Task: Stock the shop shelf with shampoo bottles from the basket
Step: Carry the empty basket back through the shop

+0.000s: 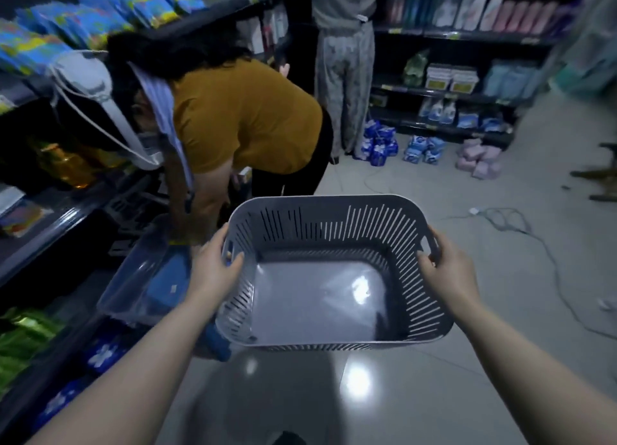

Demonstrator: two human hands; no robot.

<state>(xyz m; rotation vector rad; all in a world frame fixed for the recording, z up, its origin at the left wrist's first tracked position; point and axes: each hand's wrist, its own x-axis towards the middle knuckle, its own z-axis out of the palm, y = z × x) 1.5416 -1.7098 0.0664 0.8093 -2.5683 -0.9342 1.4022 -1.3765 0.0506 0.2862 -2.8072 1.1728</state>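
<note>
I hold a grey slotted plastic basket (334,207) in front of me above the floor. Nothing lies in it; its bare bottom reflects a ceiling light. My left hand (218,264) grips the basket's left handle, fingers curled over the rim. My right hand (445,266) grips the right handle the same way. No shampoo bottle shows in the basket or in either hand. Dark shop shelves (43,224) run along my left.
A person in a mustard top (240,117) bends over the left shelves just ahead of the basket. A second person (344,60) stands at the far shelves. A clear tub (140,277) sits low on the left. Packs (380,144) and a cable (507,221) lie on the floor.
</note>
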